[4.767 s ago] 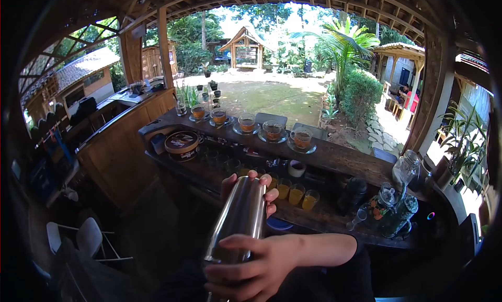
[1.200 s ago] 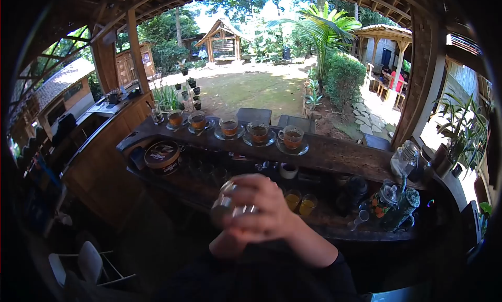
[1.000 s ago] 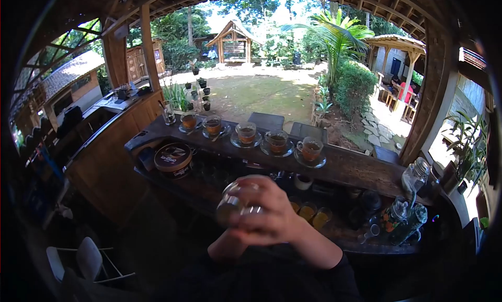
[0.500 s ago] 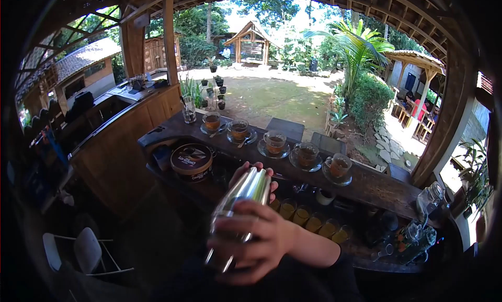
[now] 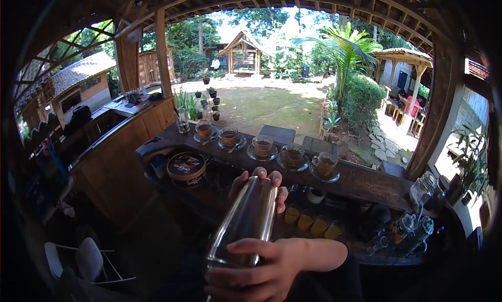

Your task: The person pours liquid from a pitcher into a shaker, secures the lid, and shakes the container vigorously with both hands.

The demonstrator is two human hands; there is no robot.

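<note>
An open-air café or drinks bar: a dark wooden counter [image 5: 366, 183] carries a row of filled glass cups [image 5: 263, 146] on saucers, with orange drinks [image 5: 305, 222] below. Bare rafters [image 5: 334, 0] span overhead; a garden [image 5: 261, 106] and people seated under a roofed shelter [image 5: 405, 56] lie beyond.

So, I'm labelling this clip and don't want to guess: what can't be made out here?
- Head view: whatever is inside the metal shaker, hidden by its walls.
- Head view: the palm of the left hand, behind the shaker.
- Head view: the shaker's lower end, mostly covered by the right hand.
- Head view: the small print on the round tub, too small.
</note>
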